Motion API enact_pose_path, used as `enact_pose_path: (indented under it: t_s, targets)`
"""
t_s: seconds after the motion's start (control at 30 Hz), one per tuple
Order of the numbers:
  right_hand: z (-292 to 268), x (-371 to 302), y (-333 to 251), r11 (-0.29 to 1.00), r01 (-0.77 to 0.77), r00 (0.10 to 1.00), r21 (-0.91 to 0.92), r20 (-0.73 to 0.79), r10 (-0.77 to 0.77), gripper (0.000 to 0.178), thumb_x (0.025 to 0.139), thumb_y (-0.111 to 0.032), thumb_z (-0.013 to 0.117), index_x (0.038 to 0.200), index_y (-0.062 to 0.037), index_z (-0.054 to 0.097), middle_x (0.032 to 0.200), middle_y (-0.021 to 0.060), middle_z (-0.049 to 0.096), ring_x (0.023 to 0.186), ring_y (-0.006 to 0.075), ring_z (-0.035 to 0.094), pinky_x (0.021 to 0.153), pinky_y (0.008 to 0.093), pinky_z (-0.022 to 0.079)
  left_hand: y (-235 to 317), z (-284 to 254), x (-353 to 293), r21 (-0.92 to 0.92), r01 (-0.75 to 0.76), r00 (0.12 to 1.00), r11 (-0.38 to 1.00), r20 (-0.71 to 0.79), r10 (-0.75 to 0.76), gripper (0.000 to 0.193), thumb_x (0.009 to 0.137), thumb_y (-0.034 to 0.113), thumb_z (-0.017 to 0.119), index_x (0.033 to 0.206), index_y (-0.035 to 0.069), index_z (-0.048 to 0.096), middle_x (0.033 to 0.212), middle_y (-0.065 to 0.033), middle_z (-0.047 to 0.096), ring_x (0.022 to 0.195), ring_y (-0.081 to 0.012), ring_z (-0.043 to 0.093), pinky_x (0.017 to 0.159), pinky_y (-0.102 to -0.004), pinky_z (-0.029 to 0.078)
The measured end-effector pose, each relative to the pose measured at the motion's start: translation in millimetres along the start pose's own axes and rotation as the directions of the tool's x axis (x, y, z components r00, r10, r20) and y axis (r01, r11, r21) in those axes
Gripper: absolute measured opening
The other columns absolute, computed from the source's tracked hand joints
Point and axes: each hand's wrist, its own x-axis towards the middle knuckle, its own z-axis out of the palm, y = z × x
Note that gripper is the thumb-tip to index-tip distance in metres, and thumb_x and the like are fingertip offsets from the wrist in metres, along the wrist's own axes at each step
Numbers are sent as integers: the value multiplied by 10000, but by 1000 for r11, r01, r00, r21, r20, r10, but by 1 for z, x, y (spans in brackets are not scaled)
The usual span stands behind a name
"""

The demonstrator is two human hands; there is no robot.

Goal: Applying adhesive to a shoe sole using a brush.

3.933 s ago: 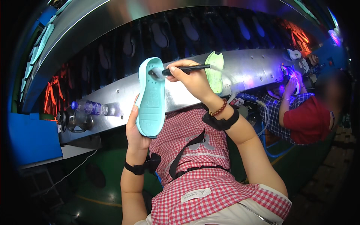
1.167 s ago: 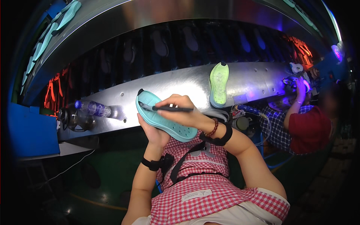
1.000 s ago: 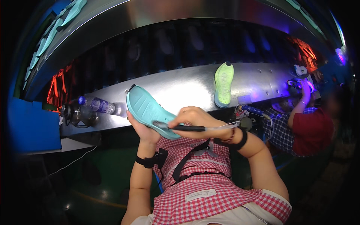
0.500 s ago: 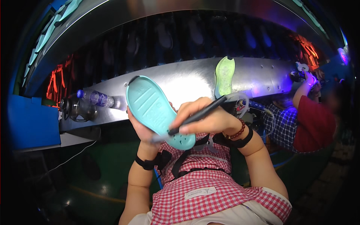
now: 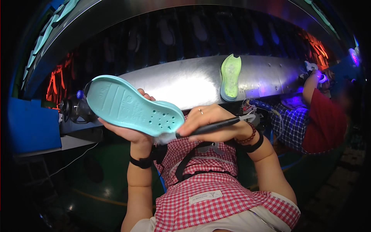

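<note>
My left hand (image 5: pixel 129 132) holds a turquoise shoe sole (image 5: pixel 133 105) from below, its moulded side with small holes turned toward me and its long axis running left to right. My right hand (image 5: pixel 210 124) grips a black brush (image 5: pixel 210 126), held almost level, with its whitish tip against the sole's right end. A black band sits on each wrist. A second, pale green sole (image 5: pixel 230 76) stands upright on the shiny metal conveyor shelf (image 5: pixel 185 83) behind my hands.
A dark conveyor tunnel with more soles runs above the shelf, with orange-red glow at both ends. A blue box (image 5: pixel 33 125) stands at left beside a dark bottle (image 5: pixel 73 110). At right another person (image 5: pixel 320 116) in red and checked cloth reaches to the shelf.
I have turned the turquoise sole from upright to lying sideways and lowered it. The brush moved from the sole's upper part down to its right end. The green sole drifted left along the shelf.
</note>
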Motion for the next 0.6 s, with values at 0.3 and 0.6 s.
enact_pose_path:
  t_s: [0.3,0.6]
  targets:
    - [-4,-3,4,997,-33,998,74,-51,37,226,717,-26,694,942,-37,675,909,94,653,910,164,596,800,285,479,6,6,6,75,-10,996,997,93,3,917,759,777,163,1265,53,410,1004,-220,533,839,-319,560,750,-430,480]
    - [19,-1,21,515,35,871,856,-279,405,175,793,-34,639,958,23,628,938,120,653,899,159,613,795,254,495,-21,23,-19,-35,128,991,991,-42,-130,684,880,562,275,1351,68,319,1301,-223,395,1152,-363,445,958,-479,381]
